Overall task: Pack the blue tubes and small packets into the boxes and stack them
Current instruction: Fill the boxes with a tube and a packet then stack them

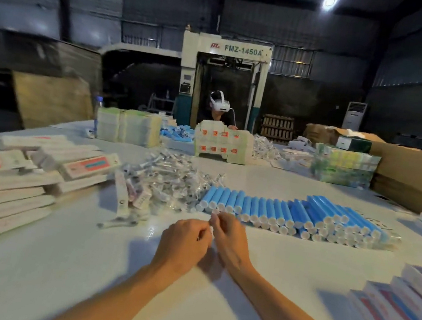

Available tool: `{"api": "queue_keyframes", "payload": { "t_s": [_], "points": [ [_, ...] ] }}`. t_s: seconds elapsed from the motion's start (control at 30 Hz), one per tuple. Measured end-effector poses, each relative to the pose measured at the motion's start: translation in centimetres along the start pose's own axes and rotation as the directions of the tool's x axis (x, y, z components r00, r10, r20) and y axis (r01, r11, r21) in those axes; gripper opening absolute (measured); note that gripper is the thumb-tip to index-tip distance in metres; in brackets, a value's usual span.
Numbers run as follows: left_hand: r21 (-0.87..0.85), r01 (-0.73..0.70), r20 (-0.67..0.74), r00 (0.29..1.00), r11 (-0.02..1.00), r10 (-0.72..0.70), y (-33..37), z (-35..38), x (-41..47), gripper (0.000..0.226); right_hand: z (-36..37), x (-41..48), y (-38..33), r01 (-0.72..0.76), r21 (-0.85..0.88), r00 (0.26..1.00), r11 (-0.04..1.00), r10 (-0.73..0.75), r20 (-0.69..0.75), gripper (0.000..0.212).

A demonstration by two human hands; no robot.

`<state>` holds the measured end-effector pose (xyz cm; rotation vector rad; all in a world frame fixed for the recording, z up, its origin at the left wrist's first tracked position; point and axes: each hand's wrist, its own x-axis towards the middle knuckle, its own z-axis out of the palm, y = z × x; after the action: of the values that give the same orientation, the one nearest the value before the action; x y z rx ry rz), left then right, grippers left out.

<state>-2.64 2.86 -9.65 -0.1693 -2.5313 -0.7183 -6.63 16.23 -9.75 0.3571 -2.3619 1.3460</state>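
Note:
A row of blue tubes (289, 215) with white caps lies on the white table (79, 263), just beyond my hands. To its left is a heap of small clear packets (171, 181). Flat printed boxes (3, 183) are piled at the left, and more boxes (413, 299) are stacked at the right edge. My left hand (182, 243) and my right hand (228, 239) meet in the middle above the table, knuckles close together. The fingers of both are curled, and the right fingertips are pinched together near the tube caps. Nothing shows plainly between the fingers.
A loose box (121, 195) and a few stray packets (118, 221) lie left of my hands. Across the table another person (219, 109) sits behind bundled box stacks (222, 142). Brown cartons (415, 176) stand at the far right, and a large machine (222, 79) stands behind.

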Motion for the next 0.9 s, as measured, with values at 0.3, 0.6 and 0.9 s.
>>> {"api": "queue_keyframes", "payload": {
  "t_s": [0.3,0.6,0.9],
  "points": [
    [-0.065,0.465,-0.151,0.87,0.883,-0.469,-8.8,-5.5,9.2,0.043,0.7,0.3,1.6,-0.146,0.28,0.989,0.949,0.136,0.053,0.029],
    [0.043,0.778,-0.063,0.628,0.626,-0.776,-19.1,-6.8,13.3,0.092,1.0,0.8,1.5,-0.103,0.286,0.992,0.953,0.077,0.101,0.031],
    [0.049,0.685,-0.033,0.729,0.727,-0.684,-17.9,-9.5,12.3,0.092,1.1,0.9,1.8,-0.092,0.273,0.991,0.958,0.061,0.121,0.031]
  ]
}}
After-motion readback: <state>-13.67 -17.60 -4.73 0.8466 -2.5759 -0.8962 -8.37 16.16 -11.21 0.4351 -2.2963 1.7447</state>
